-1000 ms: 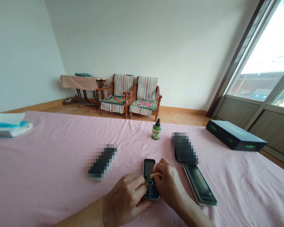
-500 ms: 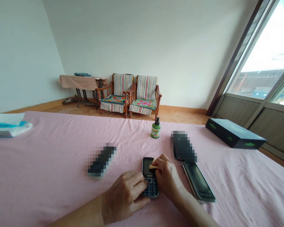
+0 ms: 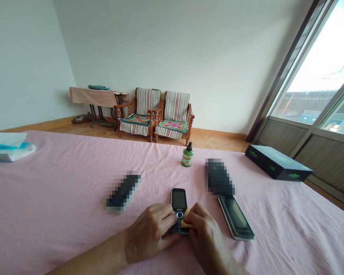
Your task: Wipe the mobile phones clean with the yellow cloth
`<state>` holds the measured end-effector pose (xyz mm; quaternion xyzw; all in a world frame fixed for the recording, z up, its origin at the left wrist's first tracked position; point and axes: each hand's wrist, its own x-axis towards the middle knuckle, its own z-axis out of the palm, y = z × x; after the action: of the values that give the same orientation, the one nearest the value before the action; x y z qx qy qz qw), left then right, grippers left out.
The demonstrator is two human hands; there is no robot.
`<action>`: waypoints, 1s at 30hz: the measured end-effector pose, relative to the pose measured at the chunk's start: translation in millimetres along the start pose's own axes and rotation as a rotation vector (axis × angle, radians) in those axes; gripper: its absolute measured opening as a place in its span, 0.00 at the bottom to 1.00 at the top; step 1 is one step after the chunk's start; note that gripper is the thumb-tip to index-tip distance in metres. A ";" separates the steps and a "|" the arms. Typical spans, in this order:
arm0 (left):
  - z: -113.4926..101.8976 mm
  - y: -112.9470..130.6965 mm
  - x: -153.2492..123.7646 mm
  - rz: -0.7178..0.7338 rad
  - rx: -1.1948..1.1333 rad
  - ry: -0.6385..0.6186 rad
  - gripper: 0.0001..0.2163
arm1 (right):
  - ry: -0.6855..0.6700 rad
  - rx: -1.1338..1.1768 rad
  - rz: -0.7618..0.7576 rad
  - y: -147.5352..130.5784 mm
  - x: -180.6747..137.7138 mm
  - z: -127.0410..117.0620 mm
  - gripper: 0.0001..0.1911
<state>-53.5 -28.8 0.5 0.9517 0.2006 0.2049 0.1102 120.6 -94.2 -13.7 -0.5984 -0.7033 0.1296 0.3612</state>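
A small dark keypad phone (image 3: 179, 201) lies on the pink tablecloth (image 3: 60, 191) in front of me. My left hand (image 3: 150, 236) is closed on the phone's lower end, with the fingertips on its keypad. My right hand (image 3: 205, 235) pinches a small tan cloth or pad (image 3: 185, 221) and presses it on the keypad. The screen half of the phone is uncovered.
A flat dark smartphone (image 3: 235, 217) lies to the right, with a blurred dark device (image 3: 218, 177) behind it and another blurred one (image 3: 122, 192) to the left. A green spray bottle (image 3: 187, 156), a black box (image 3: 278, 166), a tissue pack (image 3: 7, 147) and two chairs (image 3: 156, 116) are farther off.
My right hand has drawn the tan pad back from the phone's screen down to the keypad. The left hand has stayed on the phone's lower end.
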 end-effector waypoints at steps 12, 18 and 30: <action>0.0 -0.6 -0.6 -0.008 0.034 0.001 0.08 | 0.021 -0.009 0.018 4.6 34.0 0.0 0.16; -0.5 -0.2 0.2 -0.007 0.006 -0.008 0.07 | -0.038 -0.032 -0.009 1.2 13.9 -1.5 0.18; -3.0 0.4 0.4 -0.011 -0.025 0.008 0.08 | -0.090 -0.058 -0.075 1.9 24.6 -6.1 0.17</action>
<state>-54.3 -28.6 3.4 0.9482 0.2038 0.2106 0.1223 125.5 -72.2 -1.9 -0.5752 -0.7443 0.1226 0.3163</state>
